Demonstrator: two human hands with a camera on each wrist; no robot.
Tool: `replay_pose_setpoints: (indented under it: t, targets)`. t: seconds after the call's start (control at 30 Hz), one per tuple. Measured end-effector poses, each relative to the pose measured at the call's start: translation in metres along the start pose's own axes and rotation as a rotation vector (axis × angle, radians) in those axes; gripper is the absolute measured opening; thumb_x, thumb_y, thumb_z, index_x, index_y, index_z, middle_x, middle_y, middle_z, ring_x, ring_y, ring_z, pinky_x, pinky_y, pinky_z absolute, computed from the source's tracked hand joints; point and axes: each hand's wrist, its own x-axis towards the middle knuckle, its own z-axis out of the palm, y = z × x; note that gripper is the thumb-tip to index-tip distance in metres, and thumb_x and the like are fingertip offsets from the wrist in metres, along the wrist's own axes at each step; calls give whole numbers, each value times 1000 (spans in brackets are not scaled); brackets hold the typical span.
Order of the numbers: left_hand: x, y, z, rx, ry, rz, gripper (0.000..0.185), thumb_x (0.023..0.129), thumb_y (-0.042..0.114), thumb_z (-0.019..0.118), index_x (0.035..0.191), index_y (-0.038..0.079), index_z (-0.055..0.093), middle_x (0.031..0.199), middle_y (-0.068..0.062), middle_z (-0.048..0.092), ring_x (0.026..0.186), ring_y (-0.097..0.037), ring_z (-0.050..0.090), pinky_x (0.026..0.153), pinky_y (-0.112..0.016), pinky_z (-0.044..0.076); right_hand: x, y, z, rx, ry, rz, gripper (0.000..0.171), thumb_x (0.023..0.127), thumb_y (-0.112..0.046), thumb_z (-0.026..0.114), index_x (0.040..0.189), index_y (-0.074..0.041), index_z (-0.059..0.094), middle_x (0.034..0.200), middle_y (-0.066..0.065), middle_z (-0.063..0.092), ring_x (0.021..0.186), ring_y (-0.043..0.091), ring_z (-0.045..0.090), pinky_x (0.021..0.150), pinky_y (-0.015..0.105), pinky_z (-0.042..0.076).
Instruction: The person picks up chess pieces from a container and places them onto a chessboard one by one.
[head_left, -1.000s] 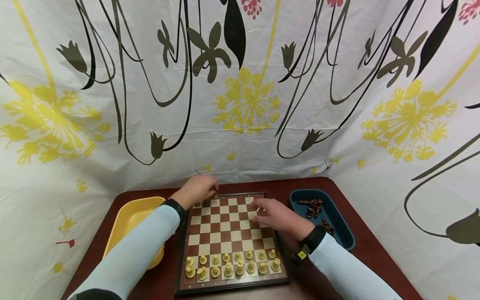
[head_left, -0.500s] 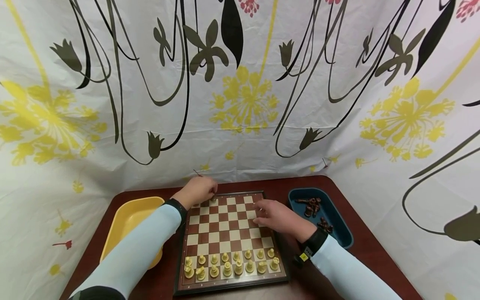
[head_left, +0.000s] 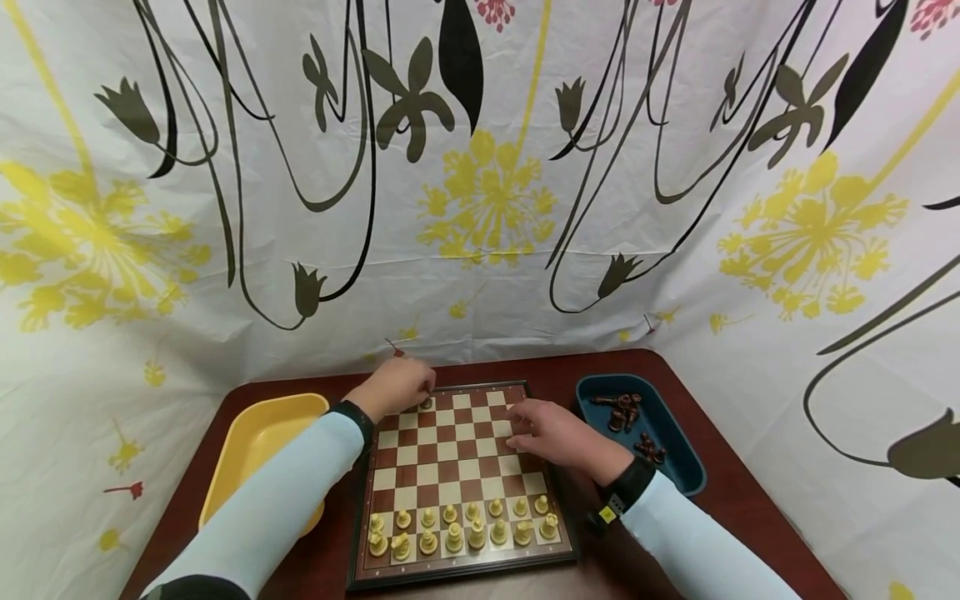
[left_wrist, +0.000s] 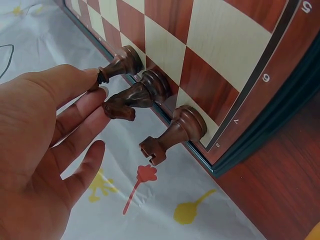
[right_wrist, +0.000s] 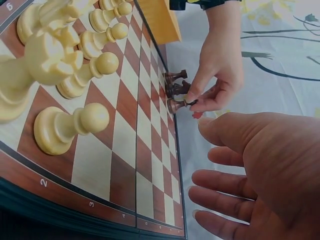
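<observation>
My left hand (head_left: 397, 385) reaches to the far left of the chessboard (head_left: 459, 450). Thumb and fingertips pinch the top of a dark brown bishop (left_wrist: 125, 61), whose base stands on a back-row square. Beside it a dark knight (left_wrist: 142, 92) stands on the adjacent square, and a dark rook (left_wrist: 182, 130) occupies the corner. In the head view the hand hides most of these pieces. Over the right edge of the board hovers my right hand (head_left: 558, 435), fingers apart and holding nothing. Cream pieces (head_left: 454, 537) fill two rows along the near side.
Right of the board a blue tray (head_left: 693, 450) contains several dark chess pieces (head_left: 622, 410). A yellow tray (head_left: 232, 450) sits to the left, partly behind the left sleeve. A patterned white cloth (head_left: 480, 325) hangs behind the reddish-brown table (head_left: 555, 371).
Both hands stay almost where they were; the left one keeps its pinch on the bishop at the back row. The head view has shifted slightly.
</observation>
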Motion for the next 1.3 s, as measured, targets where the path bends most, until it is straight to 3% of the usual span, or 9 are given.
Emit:
replay_pose_setpoints:
  t: [0.2,0.43,0.63,0.77,0.87,1.03,1.3]
  targets:
    - [-1,0,0,-8,12,-4,4,103,22,82,102,19,80,97,6,73,84,-15,67,77,-39,61,0,0,0,25,-7,1,43,106,-26,79,142,-4,69,135,13,72,121,32,72,97,52,61]
    - [-3,5,-1,-39,-16,-75,13,104,30,82,104,18,79,91,6,70,76,-13,61,76,-39,59,1,2,0,17,-12,15,45,106,-27,80,143,-5,69,135,12,72,121,30,72,97,52,62]
    - [-18,4,-13,-97,6,-104,25,106,30,80,122,12,79,112,-3,76,98,-22,73,91,-45,62,-1,3,-2,5,-14,13,46,106,-29,79,144,-6,68,135,12,72,120,29,73,94,50,63]
    - [-35,-1,-24,-132,49,-116,33,107,31,76,132,10,76,129,-8,75,119,-31,72,106,-52,58,-2,3,-5,9,-18,7,44,107,-27,78,145,-7,68,135,12,72,120,30,72,93,50,62]
    - [-52,-6,-30,-156,79,-123,36,108,32,75,136,8,74,134,-11,74,126,-34,69,111,-56,54,-3,5,-9,-24,-15,-8,43,107,-26,78,145,-8,68,132,11,72,116,30,72,90,49,62]
    - [-86,-13,-30,-171,116,-142,44,108,35,76,141,6,71,137,-14,72,130,-38,66,112,-60,52,-7,8,-15,-92,-6,-35,40,107,-21,77,143,-3,69,127,13,73,110,31,70,88,49,59]
    - [-139,-4,-19,-212,156,-195,47,107,39,76,140,5,71,139,-15,70,132,-40,64,112,-65,50,-20,16,-22,-102,27,14,40,107,-25,78,142,-7,71,136,14,72,122,31,70,101,55,59]
